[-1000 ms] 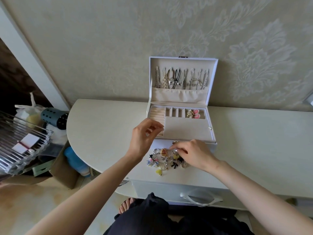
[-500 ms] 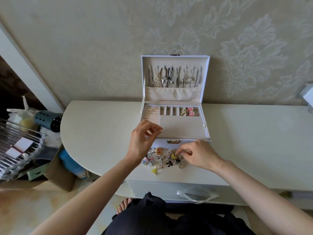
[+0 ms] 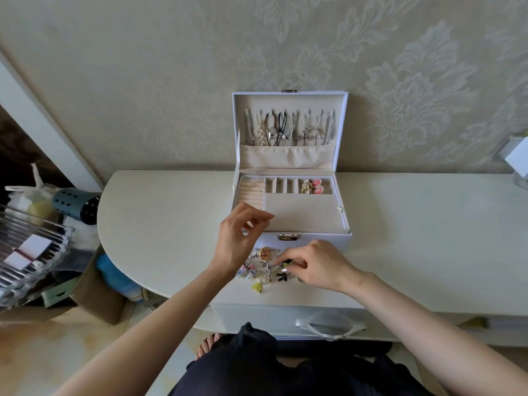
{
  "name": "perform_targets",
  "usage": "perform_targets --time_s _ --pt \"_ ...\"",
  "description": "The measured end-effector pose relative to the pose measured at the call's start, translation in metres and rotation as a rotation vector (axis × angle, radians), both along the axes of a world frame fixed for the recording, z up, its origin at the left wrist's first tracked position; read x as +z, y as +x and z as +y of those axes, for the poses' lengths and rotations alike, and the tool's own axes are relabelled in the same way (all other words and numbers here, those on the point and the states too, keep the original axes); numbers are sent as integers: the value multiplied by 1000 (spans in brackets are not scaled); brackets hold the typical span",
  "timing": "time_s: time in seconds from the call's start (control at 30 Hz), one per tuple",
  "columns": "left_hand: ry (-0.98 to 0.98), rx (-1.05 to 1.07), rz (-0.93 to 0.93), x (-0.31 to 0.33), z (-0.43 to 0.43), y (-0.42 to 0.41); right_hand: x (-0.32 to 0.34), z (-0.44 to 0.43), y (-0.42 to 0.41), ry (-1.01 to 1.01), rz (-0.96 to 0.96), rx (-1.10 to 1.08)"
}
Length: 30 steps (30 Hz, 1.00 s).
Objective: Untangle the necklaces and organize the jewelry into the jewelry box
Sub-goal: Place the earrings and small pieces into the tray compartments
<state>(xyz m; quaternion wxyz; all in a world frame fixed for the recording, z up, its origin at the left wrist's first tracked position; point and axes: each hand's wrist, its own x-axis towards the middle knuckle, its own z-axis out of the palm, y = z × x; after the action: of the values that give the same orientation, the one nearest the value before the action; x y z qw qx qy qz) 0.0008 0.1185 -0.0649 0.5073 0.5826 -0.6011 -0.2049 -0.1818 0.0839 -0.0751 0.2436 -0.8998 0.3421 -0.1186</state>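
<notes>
The white jewelry box (image 3: 314, 242) stands open on the table against the wall. Several necklaces (image 3: 288, 130) hang in its raised lid. Pink earrings (image 3: 315, 187) lie in one of the tray's back compartments. A pile of small jewelry (image 3: 261, 271) sits on the table in front of the box, with a yellow heart piece (image 3: 256, 287) at its near edge. My right hand (image 3: 317, 270) rests on the pile and pinches a small piece. My left hand (image 3: 240, 238) hovers over the box's front left corner, fingertips drawn together; I see nothing between them.
The white table (image 3: 171, 224) has a rounded left end and a drawer handle (image 3: 328, 328) below its near edge. Left of the table are a blue perforated cylinder (image 3: 75, 205), a wire rack (image 3: 28, 247) and a cardboard box (image 3: 97, 295). A clear object (image 3: 518, 167) stands far right.
My right hand's fingers have worked deeper into the pile and closed on a piece. My left hand has stayed by the box's front left corner.
</notes>
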Motion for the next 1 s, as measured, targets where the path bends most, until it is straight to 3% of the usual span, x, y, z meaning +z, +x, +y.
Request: perform_targets --time_s 0.2,0.6,0.8,1.0 --pt "1 13 16 1 2 1 -3 10 19 -66 153 107" --pt "26 25 61 2 5 3 -13 4 14 -287 109 142" --pt "-106 -17 -168 -7 18 13 -30 0 15 -478 20 125" --pt "-139 4 -367 -40 39 32 -28 1 15 -424 -205 35"
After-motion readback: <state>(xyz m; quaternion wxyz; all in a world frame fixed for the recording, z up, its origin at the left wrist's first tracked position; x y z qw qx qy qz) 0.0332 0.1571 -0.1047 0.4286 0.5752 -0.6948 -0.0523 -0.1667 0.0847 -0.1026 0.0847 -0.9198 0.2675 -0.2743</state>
